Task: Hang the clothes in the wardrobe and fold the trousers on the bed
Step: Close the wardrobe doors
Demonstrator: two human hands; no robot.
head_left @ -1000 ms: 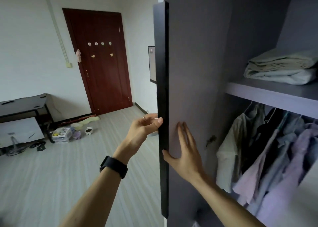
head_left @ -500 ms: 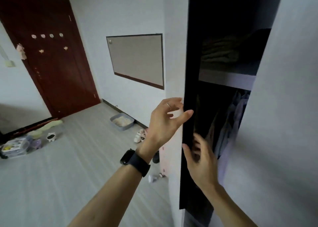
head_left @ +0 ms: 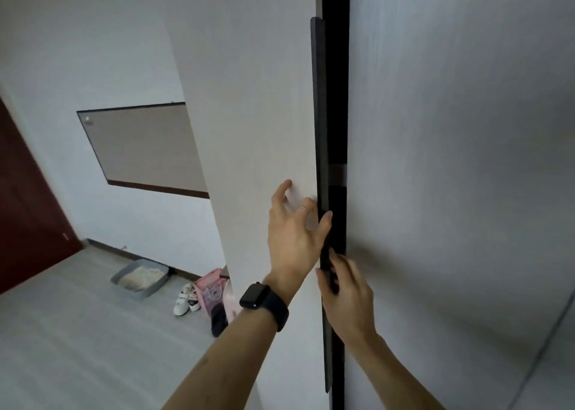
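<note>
Your left hand [head_left: 292,238] presses spread fingers on the wardrobe door [head_left: 258,114], thumb against its black handle [head_left: 318,98]. Your right hand [head_left: 348,297] grip seems clamped round that handle, fingers partly hidden.

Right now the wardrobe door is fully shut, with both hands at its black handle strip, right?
No. The head view shows the wardrobe door slightly ajar, a narrow dark gap beside it. Left hand and right hand are at its black handle strip.

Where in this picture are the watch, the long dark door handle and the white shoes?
watch [head_left: 253,296]: head view, on its dark face.
long dark door handle [head_left: 318,114]: head view, on its upper stretch.
white shoes [head_left: 182,305]: head view, on the nearer shoe, on the floor.
</note>
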